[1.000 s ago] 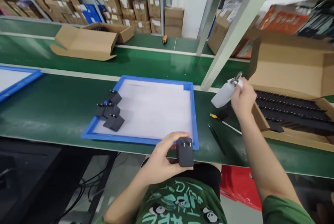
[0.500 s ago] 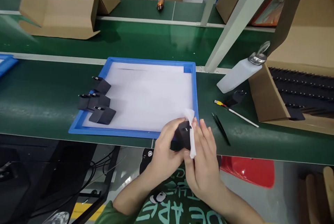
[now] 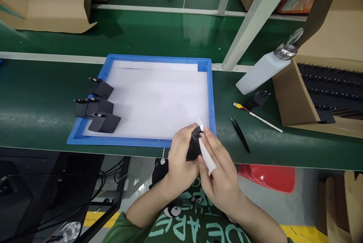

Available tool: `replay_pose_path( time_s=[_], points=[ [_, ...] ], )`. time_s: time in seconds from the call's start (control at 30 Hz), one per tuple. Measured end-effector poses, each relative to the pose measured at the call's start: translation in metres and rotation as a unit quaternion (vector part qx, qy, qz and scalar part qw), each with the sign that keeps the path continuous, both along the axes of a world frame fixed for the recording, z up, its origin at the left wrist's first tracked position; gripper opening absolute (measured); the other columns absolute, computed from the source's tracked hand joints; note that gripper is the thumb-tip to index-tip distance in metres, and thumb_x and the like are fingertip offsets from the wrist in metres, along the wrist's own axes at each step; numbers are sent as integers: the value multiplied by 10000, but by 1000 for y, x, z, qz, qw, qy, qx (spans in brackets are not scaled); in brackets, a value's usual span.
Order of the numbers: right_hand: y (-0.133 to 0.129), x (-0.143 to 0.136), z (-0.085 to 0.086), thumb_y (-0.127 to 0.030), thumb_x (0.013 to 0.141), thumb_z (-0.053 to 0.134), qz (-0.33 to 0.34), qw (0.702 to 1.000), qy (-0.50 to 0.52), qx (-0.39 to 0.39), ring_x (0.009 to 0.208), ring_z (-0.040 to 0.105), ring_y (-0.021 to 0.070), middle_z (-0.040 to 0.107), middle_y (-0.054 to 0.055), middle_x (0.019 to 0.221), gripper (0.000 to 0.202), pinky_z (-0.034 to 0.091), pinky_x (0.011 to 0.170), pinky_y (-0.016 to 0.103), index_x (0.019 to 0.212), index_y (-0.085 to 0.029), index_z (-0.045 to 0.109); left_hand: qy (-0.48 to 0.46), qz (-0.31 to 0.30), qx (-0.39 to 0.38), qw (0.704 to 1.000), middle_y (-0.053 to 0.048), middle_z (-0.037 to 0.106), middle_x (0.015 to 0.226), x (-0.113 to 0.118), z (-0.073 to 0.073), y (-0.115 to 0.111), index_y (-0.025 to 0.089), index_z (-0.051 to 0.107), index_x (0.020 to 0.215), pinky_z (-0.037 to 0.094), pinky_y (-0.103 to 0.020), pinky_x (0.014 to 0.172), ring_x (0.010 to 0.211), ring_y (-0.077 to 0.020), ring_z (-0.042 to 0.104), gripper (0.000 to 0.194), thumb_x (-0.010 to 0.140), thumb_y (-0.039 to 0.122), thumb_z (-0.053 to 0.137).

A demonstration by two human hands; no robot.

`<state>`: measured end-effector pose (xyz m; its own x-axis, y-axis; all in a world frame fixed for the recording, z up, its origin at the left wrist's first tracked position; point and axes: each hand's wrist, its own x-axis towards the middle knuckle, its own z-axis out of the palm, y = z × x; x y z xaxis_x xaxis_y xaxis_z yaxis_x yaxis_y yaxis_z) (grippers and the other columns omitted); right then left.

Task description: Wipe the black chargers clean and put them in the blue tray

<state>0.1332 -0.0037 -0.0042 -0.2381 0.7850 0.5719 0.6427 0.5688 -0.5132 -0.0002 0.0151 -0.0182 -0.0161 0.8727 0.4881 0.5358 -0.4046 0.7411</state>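
My left hand [image 3: 181, 156] grips a black power adapter [image 3: 194, 145] just over the front edge of the bench, near the tray's right front corner. A folded white wipe [image 3: 207, 157] is pinched in my right hand [image 3: 219, 167], pressed against the adapter's side with the prongs. Several more black adapters [image 3: 104, 123] lie at the left side of the blue tray [image 3: 138, 142], some resting over its rim. White paper [image 3: 153, 99] lines the tray. Part of the held adapter is hidden behind my fingers.
To the right are black tweezers [image 3: 240, 134], a white cable with a yellow USB plug [image 3: 262, 121], another adapter [image 3: 256, 99] and a leaning white pump bottle [image 3: 263, 71]. An open carton [image 3: 295, 103] holds rows of black adapters. A metal post [image 3: 255, 27] rises behind the tray.
My right fingers have curled from lying flat into a pinch at the adapter's prong side, and the wipe has tilted. The camera view has shifted slightly; the things on the bench stay put.
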Motion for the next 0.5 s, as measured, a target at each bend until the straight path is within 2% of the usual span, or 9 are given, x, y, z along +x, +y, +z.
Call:
replay_pose_path(
  time_s=[0.13, 0.3, 0.37, 0.5],
  points=[
    [-3, 6, -4, -43, 990, 437, 28, 999, -3, 39, 1445, 531, 350, 608, 216, 1475, 589, 572, 1113, 527, 1579, -63, 439, -8, 11, -4, 1000, -135, 725, 1292, 1, 3, -1, 186, 593, 1367, 628, -401, 992, 1189, -264, 715, 410, 962, 185, 661],
    [1, 6, -4, -93, 1023, 459, 6, 997, -27, 70, 1432, 547, 335, 638, 214, 1436, 572, 584, 1102, 504, 1591, -58, 411, -2, 20, 14, 1000, -131, 734, 1271, 3, 8, -2, 195, 588, 1380, 635, -416, 986, 1175, -269, 722, 413, 975, 212, 669],
    [1, 5, -3, -65, 1013, 481, -1, 994, -39, 99, 1402, 580, 321, 677, 212, 1380, 553, 597, 1083, 474, 1564, -42, 449, 6, 17, 20, 1000, -135, 732, 1272, 3, 9, -3, 188, 581, 1391, 630, -417, 1001, 1184, -266, 718, 397, 998, 213, 635],
    [-1, 7, -2, -65, 1014, 509, 15, 992, -38, 118, 1294, 674, 278, 756, 152, 1256, 521, 609, 1049, 426, 1535, -92, 513, 11, 19, 27, 999, -144, 720, 1300, 3, 7, -4, 176, 568, 1418, 600, -430, 1055, 1235, -261, 694, 379, 1041, 177, 525]
  ],
)
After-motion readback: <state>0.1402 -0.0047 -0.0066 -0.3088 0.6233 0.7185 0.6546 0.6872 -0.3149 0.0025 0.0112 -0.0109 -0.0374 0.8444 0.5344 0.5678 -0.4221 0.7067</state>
